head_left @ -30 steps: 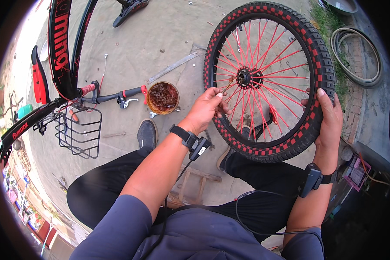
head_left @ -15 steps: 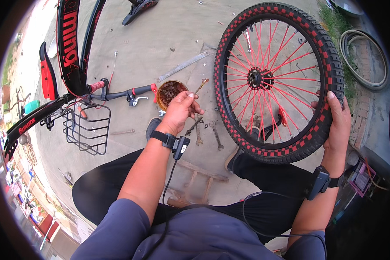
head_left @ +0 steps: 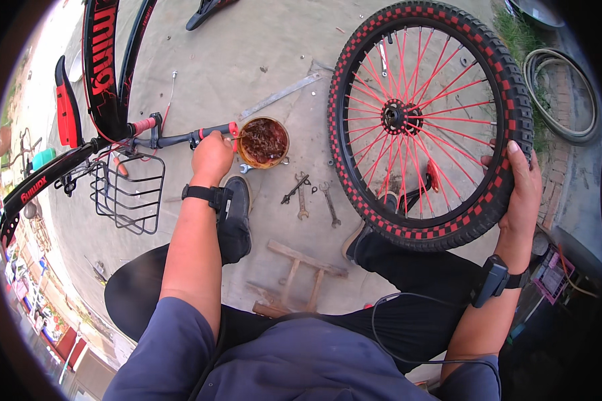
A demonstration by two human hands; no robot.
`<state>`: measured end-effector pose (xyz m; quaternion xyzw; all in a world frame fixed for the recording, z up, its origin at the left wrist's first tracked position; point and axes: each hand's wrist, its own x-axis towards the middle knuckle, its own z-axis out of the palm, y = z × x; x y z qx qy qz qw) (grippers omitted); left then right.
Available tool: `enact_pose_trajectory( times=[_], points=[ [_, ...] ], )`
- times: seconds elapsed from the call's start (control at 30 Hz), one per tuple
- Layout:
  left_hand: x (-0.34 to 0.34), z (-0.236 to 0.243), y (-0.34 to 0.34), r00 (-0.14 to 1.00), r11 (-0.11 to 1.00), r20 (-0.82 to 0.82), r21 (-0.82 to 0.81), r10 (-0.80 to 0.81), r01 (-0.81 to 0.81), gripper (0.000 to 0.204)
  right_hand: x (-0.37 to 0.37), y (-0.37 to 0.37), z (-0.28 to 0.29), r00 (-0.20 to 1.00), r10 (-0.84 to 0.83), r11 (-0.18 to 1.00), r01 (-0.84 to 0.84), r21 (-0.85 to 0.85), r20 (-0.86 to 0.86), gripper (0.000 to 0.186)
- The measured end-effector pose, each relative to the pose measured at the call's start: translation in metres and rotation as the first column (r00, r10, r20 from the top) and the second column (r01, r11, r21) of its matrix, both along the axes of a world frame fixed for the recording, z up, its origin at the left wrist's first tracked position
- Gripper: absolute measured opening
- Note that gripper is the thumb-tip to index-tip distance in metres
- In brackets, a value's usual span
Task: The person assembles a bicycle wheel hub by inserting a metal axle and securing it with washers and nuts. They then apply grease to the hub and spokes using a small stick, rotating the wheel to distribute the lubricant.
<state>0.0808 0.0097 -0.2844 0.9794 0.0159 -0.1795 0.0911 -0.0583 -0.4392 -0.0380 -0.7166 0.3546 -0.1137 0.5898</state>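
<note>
Looking down at my own two hands at work above a grey ground (head_left: 371, 321). At the right of the frame, my right hand (head_left: 520, 180) is clamped on the tyre (head_left: 508, 107) of a bicycle wheel (head_left: 402, 117), thumb on the near side and fingers (head_left: 486, 158) behind, partly visible past the rim. The wheel fills the upper right, tilted to face me, with red spokes, a black hub and red-and-black checks around its sidewall.

Left of centre, my left hand (head_left: 212, 159) is closed, fingers together on a thin stick (head_left: 237, 137); only a short length shows, at the left edge of a round tin (head_left: 263, 166). Dark reddish-brown paste (head_left: 264, 142) lies inside the tin.

Just beside that hand, a handlebar (head_left: 179, 140) runs left to a black bike frame (head_left: 101, 67) in the upper left, with a black wire basket (head_left: 162, 188) below. Between tin and wheel lie two wrenches (head_left: 333, 207), and above the tin a flat metal strip (head_left: 279, 97). A low wooden frame (head_left: 308, 260) sits at lower centre, between my legs; a coiled hose (head_left: 572, 136) lies at far right.
</note>
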Motion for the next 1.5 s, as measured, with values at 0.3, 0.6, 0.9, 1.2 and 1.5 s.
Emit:
enact_pose_trajectory(
  times=[0.3,0.6,0.9,1.2,1.5],
  points=[
    [0.021,0.034,0.003,0.990,0.990,-0.126,-0.119,0.059,-0.074,0.031,-0.001,-0.002,-0.003,1.000,-0.004,1.000,0.004,0.009,0.004,0.033],
    [0.008,0.074,-0.092,0.890,0.433,-0.452,-0.815,-0.057,-0.386,0.023,-0.007,-0.016,-0.009,1.000,0.010,1.000,-0.010,0.023,-0.017,0.036],
    [-0.021,0.060,-0.184,0.942,0.486,-0.261,-0.864,-0.209,-0.132,0.023,-0.024,-0.044,-0.024,0.999,0.020,0.995,-0.018,0.097,-0.024,0.038],
    [-0.031,0.049,-0.216,0.972,0.506,-0.113,-0.862,-0.205,0.007,0.020,-0.032,-0.049,-0.028,0.998,-0.041,0.994,0.044,0.095,-0.037,0.041],
    [-0.036,0.040,-0.221,0.982,0.574,-0.041,-0.815,-0.183,0.073,0.016,-0.033,-0.050,-0.028,0.998,-0.036,0.993,0.040,0.108,-0.042,0.043]
  ],
)
